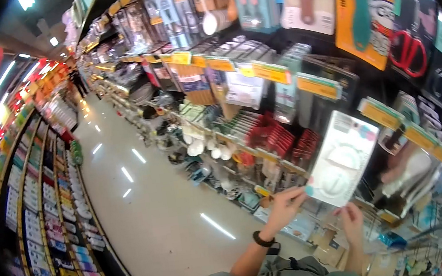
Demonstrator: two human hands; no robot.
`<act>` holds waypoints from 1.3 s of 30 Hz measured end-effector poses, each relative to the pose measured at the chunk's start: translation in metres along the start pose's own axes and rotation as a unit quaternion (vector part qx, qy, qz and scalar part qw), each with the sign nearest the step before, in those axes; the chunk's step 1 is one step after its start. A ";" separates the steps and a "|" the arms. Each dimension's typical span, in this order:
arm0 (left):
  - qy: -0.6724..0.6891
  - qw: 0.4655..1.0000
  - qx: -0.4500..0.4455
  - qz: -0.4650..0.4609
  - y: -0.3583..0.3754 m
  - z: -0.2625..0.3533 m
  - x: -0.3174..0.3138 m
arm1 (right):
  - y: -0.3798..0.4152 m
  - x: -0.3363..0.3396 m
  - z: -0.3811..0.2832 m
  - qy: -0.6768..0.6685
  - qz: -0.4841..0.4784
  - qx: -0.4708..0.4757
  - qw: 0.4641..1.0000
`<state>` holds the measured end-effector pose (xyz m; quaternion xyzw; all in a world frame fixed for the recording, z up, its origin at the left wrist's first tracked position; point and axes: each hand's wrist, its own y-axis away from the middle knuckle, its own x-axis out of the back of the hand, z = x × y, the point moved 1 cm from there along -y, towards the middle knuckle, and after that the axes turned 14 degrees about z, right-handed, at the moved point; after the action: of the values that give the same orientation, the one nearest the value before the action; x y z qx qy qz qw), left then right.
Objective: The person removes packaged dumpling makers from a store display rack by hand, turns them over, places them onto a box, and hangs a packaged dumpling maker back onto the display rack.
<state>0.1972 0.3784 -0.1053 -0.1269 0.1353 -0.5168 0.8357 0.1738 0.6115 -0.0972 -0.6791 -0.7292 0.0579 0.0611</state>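
A white blister-packed card (339, 159) with pale rounded pieces under its clear plastic is held up, tilted, before the shelf. My left hand (286, 207), with a dark beaded bracelet (263, 238) on its wrist, pinches the card's lower left edge. At the bottom edge, the fingers of my right hand (351, 218) are closed on the card. The exact kind of the packed pieces cannot be made out. Behind the card hang red-handled packaged items (278, 133) and other utensils on hooks.
Above the card hang a packaged peeler (362, 7) on orange card and red-handled scissors (408, 54). Yellow price tags (271, 72) line the hooks. A shiny-floored aisle (151, 201) runs left, past another stocked shelf (48, 214). A person (77, 81) stands far down it.
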 end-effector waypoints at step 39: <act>0.121 0.991 0.049 0.040 -0.050 -0.032 -0.053 | -0.058 0.000 0.025 -0.085 0.120 0.026 0.989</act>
<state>0.1213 0.4014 -0.1128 -0.0172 0.2148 -0.5002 0.8387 0.1125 0.6073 -0.1121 -0.7527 -0.6430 0.1413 0.0091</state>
